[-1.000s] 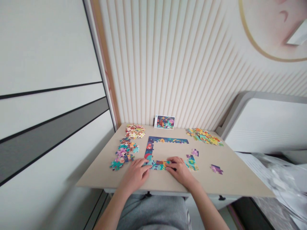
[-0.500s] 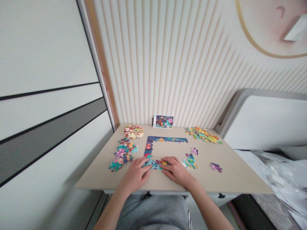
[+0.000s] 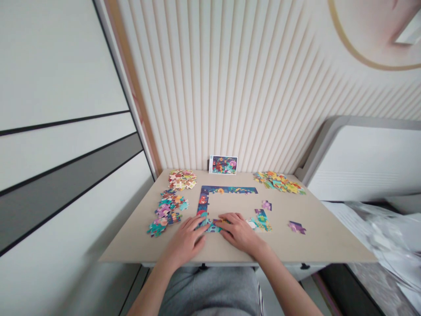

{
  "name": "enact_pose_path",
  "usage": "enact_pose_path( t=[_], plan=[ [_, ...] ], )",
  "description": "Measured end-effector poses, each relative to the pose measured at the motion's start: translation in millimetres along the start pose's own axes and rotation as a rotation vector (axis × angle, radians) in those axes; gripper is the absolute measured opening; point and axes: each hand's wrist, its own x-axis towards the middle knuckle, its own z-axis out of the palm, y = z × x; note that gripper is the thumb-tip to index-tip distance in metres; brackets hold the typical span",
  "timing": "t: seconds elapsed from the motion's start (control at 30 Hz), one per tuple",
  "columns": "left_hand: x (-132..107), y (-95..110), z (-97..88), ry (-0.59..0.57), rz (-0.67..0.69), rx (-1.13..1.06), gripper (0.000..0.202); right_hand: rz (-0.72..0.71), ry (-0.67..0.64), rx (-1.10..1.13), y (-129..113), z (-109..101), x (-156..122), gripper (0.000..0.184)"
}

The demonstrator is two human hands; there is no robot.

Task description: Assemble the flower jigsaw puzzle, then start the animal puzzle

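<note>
My left hand [image 3: 187, 239] lies on the near left corner of a partly joined jigsaw puzzle frame [image 3: 204, 201], fingers stretched out and apart. My right hand [image 3: 240, 231] rests flat with fingers extended over the puzzle's bottom strip [image 3: 213, 226], covering part of it. The joined pieces run along the far, left and near sides. To the right of my right hand sits a joined corner section [image 3: 263, 221], with a loose purple-flowered piece [image 3: 266, 205] just above it. Another purple piece [image 3: 297, 227] lies farther right.
A picture card [image 3: 223, 165] stands against the ribbed wall. Heaps of pieces lie on the table: pale ones [image 3: 182, 179] at the back left, dark mixed ones [image 3: 169, 213] at the left, yellow ones [image 3: 279, 182] at the back right. Clear plastic wrapping [image 3: 378, 237] lies beyond the right edge.
My right hand has slid slightly left along the bottom strip, covering more of its yellow part. My left hand has stayed on the corner. The view has shifted a little.
</note>
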Motion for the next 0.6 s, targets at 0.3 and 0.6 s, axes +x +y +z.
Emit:
enact_pose_path(
  t=[0.3,0.6],
  plan=[
    [2,5,-6.5,-0.022,0.001,0.008,0.043,-0.012,-0.004,-0.001,3,0,1,0.033],
    [1,2,-6.0,-0.016,0.002,-0.019,0.045,-0.02,-0.046,-0.012,0,-8,5,0.033]
  ],
)
